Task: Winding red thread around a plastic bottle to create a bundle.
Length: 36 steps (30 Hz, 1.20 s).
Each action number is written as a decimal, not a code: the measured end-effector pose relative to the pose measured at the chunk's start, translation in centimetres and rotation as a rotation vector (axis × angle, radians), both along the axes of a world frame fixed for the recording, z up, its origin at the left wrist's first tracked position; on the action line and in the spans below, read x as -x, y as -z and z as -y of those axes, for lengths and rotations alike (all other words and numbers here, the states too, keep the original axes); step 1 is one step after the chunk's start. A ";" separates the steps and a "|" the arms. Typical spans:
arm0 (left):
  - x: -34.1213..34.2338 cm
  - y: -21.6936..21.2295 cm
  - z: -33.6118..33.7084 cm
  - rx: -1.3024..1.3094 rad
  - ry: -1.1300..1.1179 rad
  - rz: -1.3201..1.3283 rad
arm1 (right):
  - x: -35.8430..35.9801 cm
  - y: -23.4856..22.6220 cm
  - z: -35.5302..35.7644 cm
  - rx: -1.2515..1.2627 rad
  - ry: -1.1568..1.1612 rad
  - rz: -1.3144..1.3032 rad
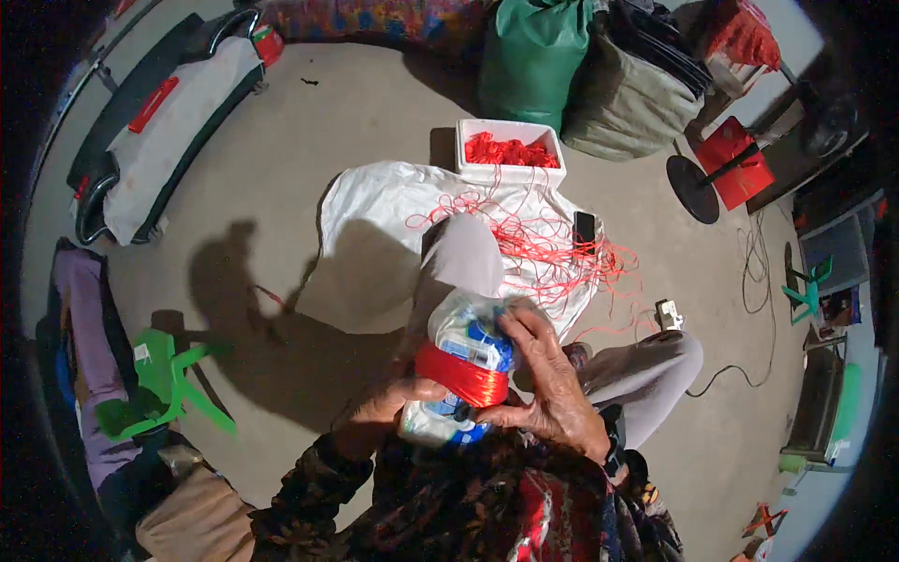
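Note:
Over my lap I hold a blue-and-white plastic-wrapped package [468, 345], tilted and bulging at both ends. Shiny red cord [463, 377] is wound in a thick band around its middle. My left hand [391, 405] grips the package's lower left side, its thumb against the edge of the band. On the other side my right hand [554, 389] is closed around the package, fingers over the upper right and thumb near the band's lower edge. Loose red strands [548, 245] lie tangled on a white sheet [370, 201] beyond my knees.
A white box [510, 173] of red cord stands at the sheet's far edge; a dark phone [584, 228] lies on the sheet. Green [534, 61] and beige [629, 98] sacks stand behind. A green plastic stool [164, 384] is at left, a power strip [668, 315] at right.

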<state>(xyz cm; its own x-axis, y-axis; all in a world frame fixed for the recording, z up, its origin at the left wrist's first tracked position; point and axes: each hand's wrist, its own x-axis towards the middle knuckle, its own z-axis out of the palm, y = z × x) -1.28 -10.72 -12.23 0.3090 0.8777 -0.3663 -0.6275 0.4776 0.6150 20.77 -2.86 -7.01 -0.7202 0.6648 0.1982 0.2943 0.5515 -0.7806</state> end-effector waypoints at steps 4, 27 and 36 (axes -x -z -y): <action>0.5 0.7 -1.2 -0.182 0.167 -0.152 | -0.6 -0.4 -0.3 -0.067 -0.036 0.009; -0.9 0.9 -0.5 -0.184 0.197 -0.209 | -1.5 -0.9 0.7 0.002 -0.048 0.044; -2.0 -0.7 0.8 -0.041 0.107 -0.298 | -1.4 -0.9 1.1 0.025 -0.007 -0.042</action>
